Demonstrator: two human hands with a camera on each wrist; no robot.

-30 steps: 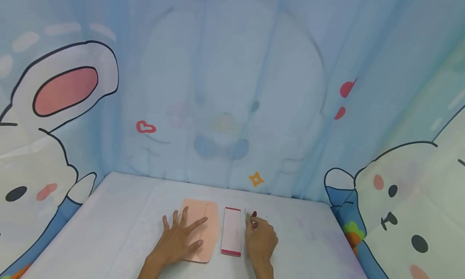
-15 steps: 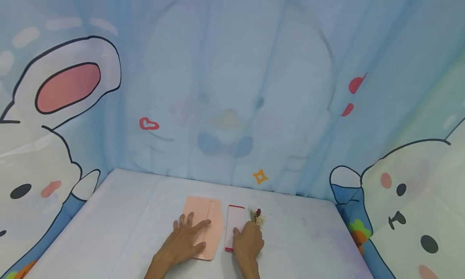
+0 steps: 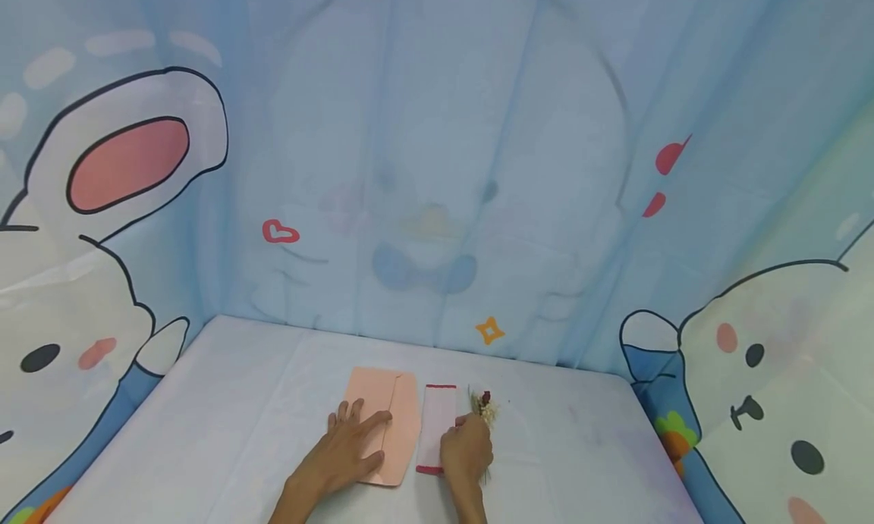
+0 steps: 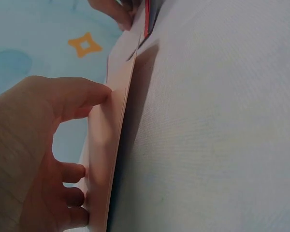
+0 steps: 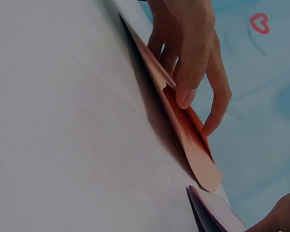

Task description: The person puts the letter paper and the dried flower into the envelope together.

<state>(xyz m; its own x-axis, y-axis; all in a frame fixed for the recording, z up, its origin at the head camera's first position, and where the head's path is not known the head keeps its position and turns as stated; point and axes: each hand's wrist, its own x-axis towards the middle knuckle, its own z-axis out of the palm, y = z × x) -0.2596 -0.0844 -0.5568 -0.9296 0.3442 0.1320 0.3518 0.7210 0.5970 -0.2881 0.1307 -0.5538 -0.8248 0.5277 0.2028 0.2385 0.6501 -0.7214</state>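
A peach paper envelope (image 3: pixel 403 433) lies on the white table, with my left hand (image 3: pixel 344 448) resting across it, fingers spread. In the right wrist view the envelope's opening (image 5: pixel 183 121) gapes a little, showing darker orange inside, near the left thumb. Just right of the envelope lies a narrow pale pink card (image 3: pixel 435 425) with red strips at both ends. My right hand (image 3: pixel 467 447), fingers curled, holds the card's right edge; the exact fingertip contact is partly hidden. Beyond that hand a small dried flower bunch (image 3: pixel 485 409) lies on the table, its stems partly covered.
The white-covered table (image 3: pixel 580 448) runs back to a light blue curtain (image 3: pixel 437 130) printed with cartoon animals. Curtain panels with rabbit figures also stand at the left and right sides. A tiny dark speck (image 3: pixel 508 401) lies beside the flowers.
My right hand has let go of the flower bunch, leaving it on the table, and moved left to the pink card. The card has shifted slightly left, nearer the envelope. My left hand stays.
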